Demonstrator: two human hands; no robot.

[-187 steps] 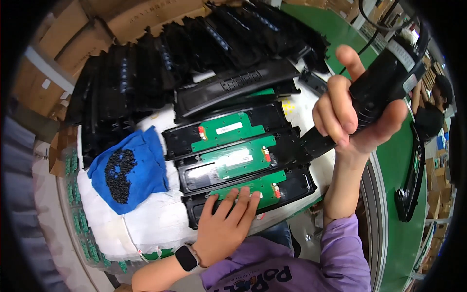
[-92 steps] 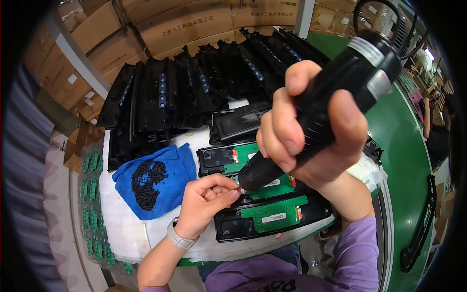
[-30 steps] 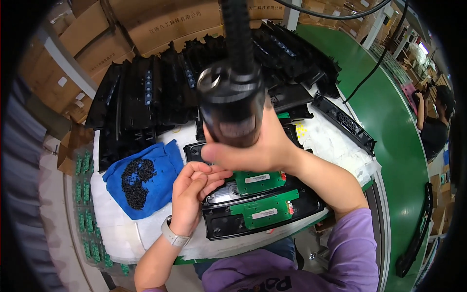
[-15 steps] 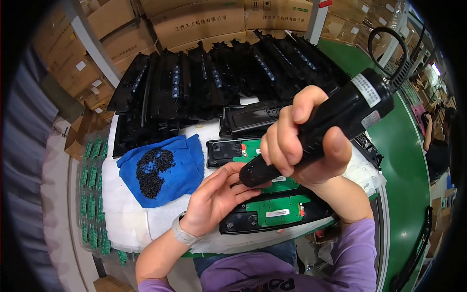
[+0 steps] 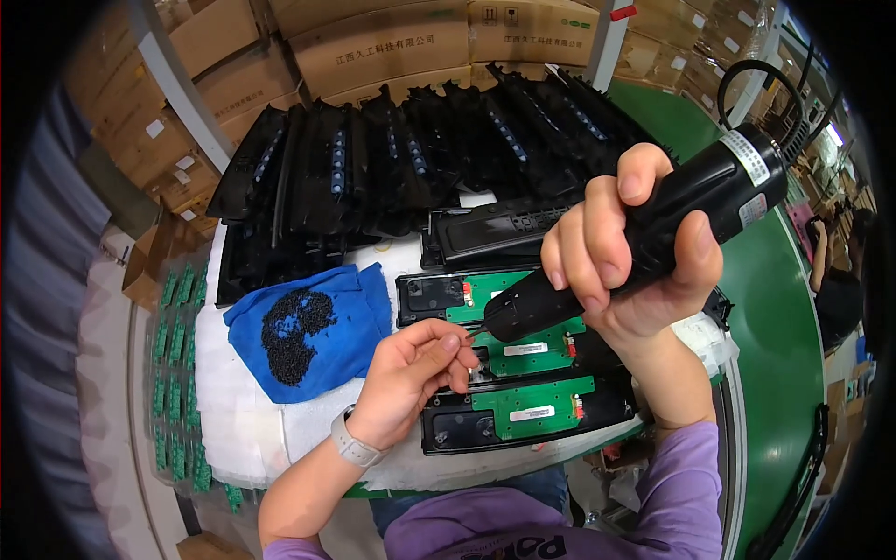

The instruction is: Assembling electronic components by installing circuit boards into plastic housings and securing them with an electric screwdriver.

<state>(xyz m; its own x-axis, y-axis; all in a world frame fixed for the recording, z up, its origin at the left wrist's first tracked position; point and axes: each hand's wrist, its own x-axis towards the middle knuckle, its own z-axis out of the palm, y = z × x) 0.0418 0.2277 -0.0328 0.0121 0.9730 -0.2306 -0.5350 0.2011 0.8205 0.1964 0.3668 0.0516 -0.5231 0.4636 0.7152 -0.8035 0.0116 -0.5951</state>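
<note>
My right hand (image 5: 621, 252) is wrapped round a black corded electric screwdriver (image 5: 691, 201), which is tilted with its tip down to the left. At that tip, the thumb and fingers of my left hand (image 5: 401, 373) pinch together by the thin bit; whatever small thing they hold is too small to make out. Below them lie black plastic housings with green circuit boards: a near one (image 5: 532, 411), a middle one (image 5: 527, 351) partly behind my hands, and a far one (image 5: 495, 286). Left of my left hand, a blue cloth (image 5: 362, 313) carries a heap of tiny black screws (image 5: 289, 353).
Long black plastic housings (image 5: 373, 163) are piled along the back. Another black panel (image 5: 485, 229) lies in front of them. White padding (image 5: 243, 420) covers the green table (image 5: 784, 373). Green boards in trays (image 5: 177, 373) stand at the left, cardboard boxes (image 5: 373, 42) behind. A person (image 5: 840, 299) is far right.
My right hand has moved the screwdriver up and to the right. My left fingers, stretched out under its tip before, are now pinched at the bit.
</note>
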